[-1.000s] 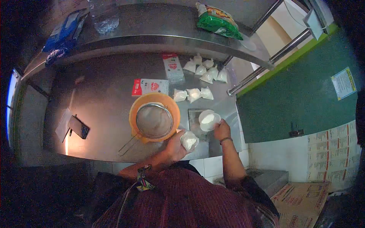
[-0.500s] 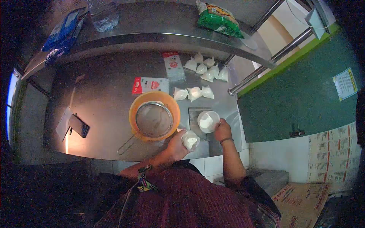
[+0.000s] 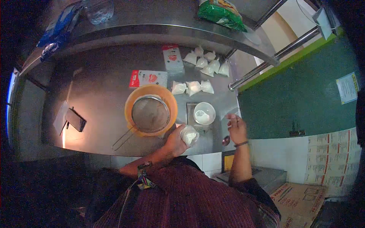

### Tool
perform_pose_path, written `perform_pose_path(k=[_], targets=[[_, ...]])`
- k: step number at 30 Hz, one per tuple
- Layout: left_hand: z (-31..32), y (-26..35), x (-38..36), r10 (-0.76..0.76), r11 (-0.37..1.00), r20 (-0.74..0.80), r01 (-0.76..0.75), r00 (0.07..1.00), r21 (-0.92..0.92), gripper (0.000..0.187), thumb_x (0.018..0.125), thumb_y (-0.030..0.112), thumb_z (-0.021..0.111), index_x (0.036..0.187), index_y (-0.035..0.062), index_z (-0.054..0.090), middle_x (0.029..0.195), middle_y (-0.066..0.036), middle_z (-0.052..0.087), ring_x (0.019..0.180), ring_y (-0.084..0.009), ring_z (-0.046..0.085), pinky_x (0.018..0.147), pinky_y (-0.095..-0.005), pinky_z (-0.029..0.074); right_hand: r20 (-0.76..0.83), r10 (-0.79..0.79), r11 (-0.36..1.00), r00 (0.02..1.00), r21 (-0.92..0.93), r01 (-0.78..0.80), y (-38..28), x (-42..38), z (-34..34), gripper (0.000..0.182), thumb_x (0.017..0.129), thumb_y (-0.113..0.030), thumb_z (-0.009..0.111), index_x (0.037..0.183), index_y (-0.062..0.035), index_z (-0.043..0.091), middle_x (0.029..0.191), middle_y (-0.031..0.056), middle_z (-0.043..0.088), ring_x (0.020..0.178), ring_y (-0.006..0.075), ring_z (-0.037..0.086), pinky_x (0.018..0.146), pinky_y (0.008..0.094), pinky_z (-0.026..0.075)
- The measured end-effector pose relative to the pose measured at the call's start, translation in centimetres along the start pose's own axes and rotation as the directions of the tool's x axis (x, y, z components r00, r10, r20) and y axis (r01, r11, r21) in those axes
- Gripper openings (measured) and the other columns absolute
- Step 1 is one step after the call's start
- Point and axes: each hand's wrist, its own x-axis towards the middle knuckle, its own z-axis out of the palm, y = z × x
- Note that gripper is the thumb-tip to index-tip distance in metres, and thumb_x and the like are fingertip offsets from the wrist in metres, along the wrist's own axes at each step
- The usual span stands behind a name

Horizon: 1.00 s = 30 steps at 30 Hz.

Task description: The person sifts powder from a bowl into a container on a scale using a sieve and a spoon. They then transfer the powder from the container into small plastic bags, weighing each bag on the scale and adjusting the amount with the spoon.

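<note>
My left hand (image 3: 176,141) is closed around a clear plastic bag of white powder (image 3: 189,136), in front of the orange bowl. A round metal sieve (image 3: 151,115) rests on the orange bowl (image 3: 173,104), its wire handle towards the front left. On a flat square scale (image 3: 191,119) stands a white cup (image 3: 204,113) with some white powder inside. To the right of the cup, my right hand (image 3: 236,128) has its fingers apart and does not touch the cup. A spoon (image 3: 226,140) shows just below the fingers; whether the hand touches it is unclear.
Several tied bags of white powder (image 3: 193,88) are behind the scale. Two red-and-white packs (image 3: 148,78) lie behind the bowl. A phone on a stand (image 3: 76,119) is at the left. A metal shelf (image 3: 152,29) overhangs the back, holding a green bag (image 3: 220,15).
My right hand has let go of the cup and moved right, uncovering the spoon. The cup now stands on the scale, and my left hand still holds the bag. The head view has shifted slightly.
</note>
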Motion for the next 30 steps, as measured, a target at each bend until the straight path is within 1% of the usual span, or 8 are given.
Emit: perform_pose_path(k=[8, 13, 15, 16, 18, 25, 27, 30], targets=[[0.7, -0.9, 1.9, 0.011, 1.000, 0.004, -0.011, 1.000, 0.008, 0.034, 0.101, 0.039, 0.047, 0.117, 0.0098, 0.057, 0.112, -0.009, 0.063, 0.104, -0.0261, 0.062, 0.088, -0.0443, 0.053, 0.234, -0.163, 0.958, 0.958, -0.195, 0.211, -4.9, 2.1, -5.1, 0.041, 0.106, -0.034, 0.042, 0.100, -0.0012, 0.066, 0.091, 0.0096, 0.067, 0.076, 0.0157, 0.063, 0.070, 0.0298, 0.050], [0.2, -1.9, 3.5, 0.031, 0.999, -0.112, -0.034, 0.993, -0.020, 0.035, 0.101, 0.038, 0.047, 0.119, 0.0085, 0.056, 0.112, -0.009, 0.062, 0.105, -0.0263, 0.061, 0.088, -0.0446, 0.052, 0.303, -0.177, 0.927, 0.936, 0.371, 0.055, -2.7, 4.4, -2.1, 0.030, 0.105, -0.029, 0.047, 0.104, -0.0028, 0.062, 0.088, 0.0084, 0.066, 0.073, 0.0126, 0.061, 0.071, 0.0261, 0.050], [-4.9, -3.4, 7.1, 0.400, 0.639, 0.112, -0.364, 0.910, 0.677, 0.036, 0.102, 0.037, 0.045, 0.120, 0.0081, 0.055, 0.113, -0.009, 0.061, 0.106, -0.0273, 0.061, 0.090, -0.0454, 0.051, 0.341, -0.227, 0.916, 0.912, 0.394, 0.080, -0.2, 5.6, 0.4, 0.026, 0.104, -0.026, 0.049, 0.104, -0.0029, 0.061, 0.090, 0.0086, 0.067, 0.076, 0.0125, 0.062, 0.072, 0.0270, 0.051], [-2.2, -2.8, 5.9, 0.403, 0.641, 0.107, -0.364, 0.909, 0.676, 0.036, 0.102, 0.037, 0.045, 0.120, 0.0081, 0.055, 0.113, -0.009, 0.061, 0.106, -0.0273, 0.061, 0.090, -0.0454, 0.051, 0.372, -0.278, 0.902, 0.885, 0.418, 0.108, 0.0, 6.0, 1.1, 0.022, 0.103, -0.023, 0.051, 0.105, -0.0030, 0.061, 0.091, 0.0087, 0.067, 0.079, 0.0125, 0.063, 0.073, 0.0279, 0.052], [2.8, -1.6, 4.0, 0.162, 0.984, -0.104, -0.169, 0.981, -0.059, 0.036, 0.103, 0.037, 0.042, 0.121, 0.0079, 0.054, 0.115, -0.011, 0.061, 0.108, -0.0295, 0.060, 0.095, -0.0471, 0.049, 0.398, -0.342, 0.929, 0.852, 0.278, 0.243, -0.1, 6.5, 1.6, 0.020, 0.102, -0.022, 0.054, 0.106, -0.0031, 0.060, 0.094, 0.0096, 0.068, 0.082, 0.0154, 0.066, 0.075, 0.0301, 0.053], [0.7, -2.8, 6.3, 0.453, 0.774, 0.059, -0.426, 0.889, 0.468, 0.042, 0.103, 0.037, 0.044, 0.129, 0.0035, 0.049, 0.126, -0.013, 0.057, 0.115, -0.0276, 0.058, 0.102, -0.0416, 0.045, 0.559, -0.433, 0.862, 0.707, 0.026, 0.507, -1.2, 7.9, 2.9, 0.020, 0.095, -0.019, 0.062, 0.108, -0.0051, 0.057, 0.098, 0.0148, 0.069, 0.090, 0.0330, 0.068, 0.081, 0.0391, 0.053], [3.4, -2.1, 5.5, 0.308, 0.948, -0.161, -0.316, 0.938, -0.027, 0.043, 0.103, 0.037, 0.045, 0.129, 0.0029, 0.049, 0.125, -0.013, 0.057, 0.117, -0.0284, 0.057, 0.106, -0.0438, 0.042, 0.581, -0.414, 0.863, 0.701, 0.006, 0.505, -1.6, 8.4, 2.6, 0.020, 0.095, -0.020, 0.061, 0.108, -0.0049, 0.056, 0.097, 0.0154, 0.069, 0.090, 0.0334, 0.068, 0.081, 0.0396, 0.053], [3.3, -2.2, 6.2, 0.377, 0.924, -0.053, -0.379, 0.925, -0.053, 0.043, 0.103, 0.038, 0.043, 0.128, 0.0022, 0.050, 0.124, -0.014, 0.058, 0.117, -0.0285, 0.057, 0.106, -0.0439, 0.042, 0.619, -0.370, 0.871, 0.693, -0.029, 0.491, -1.9, 9.4, 2.3, 0.020, 0.096, -0.020, 0.059, 0.108, -0.0045, 0.055, 0.096, 0.0157, 0.069, 0.089, 0.0332, 0.068, 0.079, 0.0401, 0.053]])
